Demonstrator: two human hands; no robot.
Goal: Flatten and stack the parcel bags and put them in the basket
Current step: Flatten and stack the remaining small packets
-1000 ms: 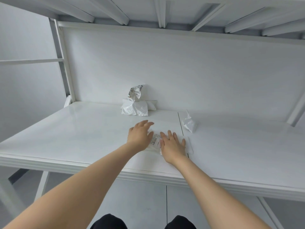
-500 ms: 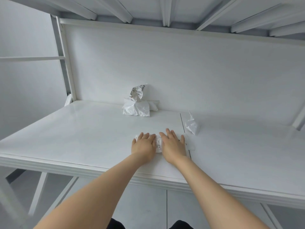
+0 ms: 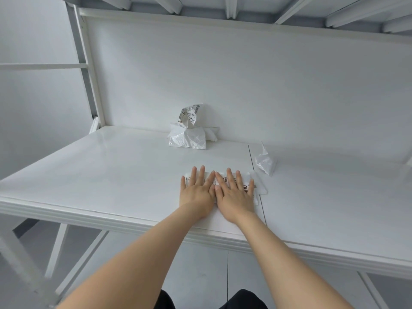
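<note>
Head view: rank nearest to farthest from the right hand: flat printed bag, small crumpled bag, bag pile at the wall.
1. Flat printed white parcel bag: directly under the right hand.
2. Small crumpled white plastic bag: beyond it, to the right.
3. Pile of crumpled white bags: far back-left, against the wall.

Both hands, L (image 3: 197, 192) & R (image 3: 236, 194), flat, palms down, fingers straight.

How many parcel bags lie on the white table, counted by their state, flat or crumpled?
Flat bag, pressed under the left hand and the right hand: 1
Single crumpled bag: 1
Crumpled heap at the back wall: 1 (the number of bags in it cannot be told)
Total: 3 items, so at least 3 bags
</note>
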